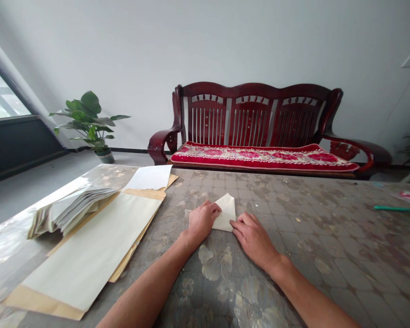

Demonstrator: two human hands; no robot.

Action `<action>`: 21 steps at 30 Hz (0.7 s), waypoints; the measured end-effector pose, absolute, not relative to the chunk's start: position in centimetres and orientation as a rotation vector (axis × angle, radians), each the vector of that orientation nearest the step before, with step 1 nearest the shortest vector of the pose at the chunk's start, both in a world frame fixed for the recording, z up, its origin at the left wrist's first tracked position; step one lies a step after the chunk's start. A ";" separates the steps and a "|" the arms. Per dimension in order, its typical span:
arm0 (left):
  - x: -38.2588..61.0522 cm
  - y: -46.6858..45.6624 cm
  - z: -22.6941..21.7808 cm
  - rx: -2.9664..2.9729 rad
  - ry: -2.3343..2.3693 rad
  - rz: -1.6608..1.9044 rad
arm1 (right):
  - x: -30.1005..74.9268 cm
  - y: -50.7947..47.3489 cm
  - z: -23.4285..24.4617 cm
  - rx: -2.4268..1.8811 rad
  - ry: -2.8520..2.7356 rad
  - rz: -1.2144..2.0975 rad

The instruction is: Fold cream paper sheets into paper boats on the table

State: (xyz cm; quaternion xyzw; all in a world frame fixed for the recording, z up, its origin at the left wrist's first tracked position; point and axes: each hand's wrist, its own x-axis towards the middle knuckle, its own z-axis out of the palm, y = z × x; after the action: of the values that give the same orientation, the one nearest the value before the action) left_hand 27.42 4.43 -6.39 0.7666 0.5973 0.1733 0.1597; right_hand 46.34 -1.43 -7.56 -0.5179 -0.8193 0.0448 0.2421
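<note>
A small folded piece of cream paper (226, 210) lies on the patterned table (294, 237), pointed end away from me. My left hand (201, 222) rests on its left edge with the fingers curled and pressed down on the paper. On the paper's lower right corner my right hand (253, 237) lies palm down, fingertips pushing on the fold. Both forearms reach in from the bottom of the view.
To the left lie a large cream sheet (95, 250) on brown paper, a stack of folded papers (68, 212) and a lined sheet (150, 177). A green pen (392, 208) lies at the far right. Beyond the table stand a red-cushioned wooden bench (259, 132) and a potted plant (92, 125).
</note>
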 end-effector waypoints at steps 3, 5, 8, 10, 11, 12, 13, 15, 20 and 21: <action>27.5 4.4 -6.4 2.199 1.716 0.474 | 46.4 -1.5 -7.7 -1.412 -2.210 0.141; 27.6 4.4 -6.4 2.194 1.723 0.458 | 46.5 -1.5 -7.9 -1.418 -2.197 0.147; 27.8 4.4 -6.2 2.162 1.744 0.427 | 46.6 -1.6 -8.0 -1.420 -2.186 0.144; 27.9 4.4 -6.1 2.147 1.753 0.420 | 46.6 -1.6 -8.0 -1.421 -2.181 0.155; 27.9 4.4 -6.1 2.144 1.759 0.421 | 46.6 -1.7 -8.0 -1.423 -2.176 0.165; 28.0 4.4 -6.0 2.144 1.763 0.424 | 46.6 -1.7 -7.9 -1.429 -2.170 0.178; 28.0 4.5 -6.1 2.146 1.766 0.428 | 46.6 -1.6 -7.8 -1.438 -2.160 0.195; 28.0 4.5 -6.1 2.153 1.764 0.438 | 46.5 -1.6 -7.6 -1.461 -2.137 0.239; 28.0 4.5 -6.2 2.153 1.762 0.436 | 45.9 -1.1 -7.2 -1.575 -2.050 0.297; 28.0 4.5 -6.2 2.150 1.763 0.431 | 45.8 -1.0 -7.2 -1.601 -2.037 0.285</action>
State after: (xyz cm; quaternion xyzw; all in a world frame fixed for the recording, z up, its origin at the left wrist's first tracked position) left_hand 28.01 4.47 -6.20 0.7538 0.6183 0.1512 0.1633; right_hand 45.78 -1.03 -7.24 -0.5923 -0.7538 0.1053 0.2643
